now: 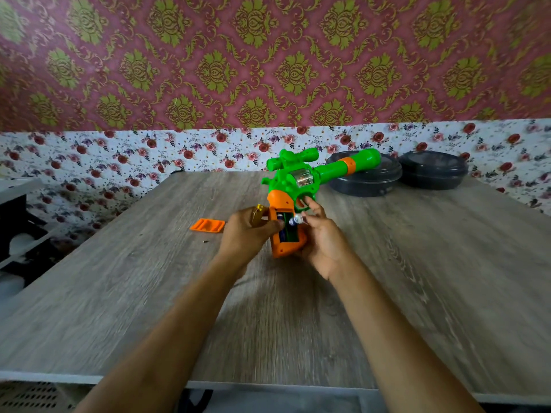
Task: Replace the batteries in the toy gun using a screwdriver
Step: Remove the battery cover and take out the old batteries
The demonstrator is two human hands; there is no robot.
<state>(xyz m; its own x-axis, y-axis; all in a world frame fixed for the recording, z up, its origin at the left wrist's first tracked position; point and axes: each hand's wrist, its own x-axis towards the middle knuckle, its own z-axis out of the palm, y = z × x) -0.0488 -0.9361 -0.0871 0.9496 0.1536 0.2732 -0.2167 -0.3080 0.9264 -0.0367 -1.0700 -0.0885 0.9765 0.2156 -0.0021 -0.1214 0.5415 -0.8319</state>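
A green and orange toy gun [301, 180] is held above the wooden table [149, 293], barrel pointing to the far right. Its orange grip has the battery compartment [287, 231] open, with a dark battery inside. My right hand [322, 236] holds the grip from the right and pinches a small white and blue battery [295, 219] at the compartment. My left hand [247, 234] reaches into the compartment with its fingertips and grips a yellow-handled screwdriver [258, 212]. The orange battery cover [207, 225] lies on the table to the left, with a tiny dark screw [205, 241] beside it.
Two dark round lidded containers [369, 180] [432, 169] stand at the table's far right against the floral wall. A black and white shelf [18, 228] sits off the left edge. The table's near edge runs along the bottom of the view.
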